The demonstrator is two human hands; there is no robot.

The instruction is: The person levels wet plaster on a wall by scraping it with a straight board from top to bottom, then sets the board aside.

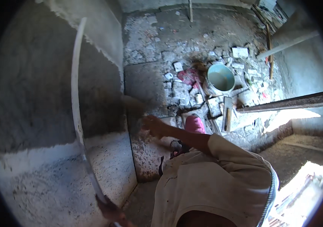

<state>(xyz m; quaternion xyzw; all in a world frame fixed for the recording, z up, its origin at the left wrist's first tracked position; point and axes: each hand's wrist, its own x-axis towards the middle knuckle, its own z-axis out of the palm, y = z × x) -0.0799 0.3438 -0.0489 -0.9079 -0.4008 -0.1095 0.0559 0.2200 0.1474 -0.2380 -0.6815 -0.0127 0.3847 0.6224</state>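
Note:
My left hand (111,212), low in the picture, is closed round the lower end of a long pale strip (77,83). The strip stands along the wall, slightly bent by the lens. My right arm reaches across to the left, and my right hand (153,126) is closed near the wall's corner. From it a brownish flat tool (132,106) juts toward the wall, smeared by motion, its kind unclear. The wall beside it carries dark grey wet-looking plaster (36,94) above a paler, rough lower band (55,181).
A pale green bucket (221,78) holding grey material stands amid broken rubble (182,90). Near it lie a pink flat thing (188,76) and a wooden-handled tool (227,115). A pink rounded thing (194,124) is beside my arm. A dark beam (286,103) crosses at right.

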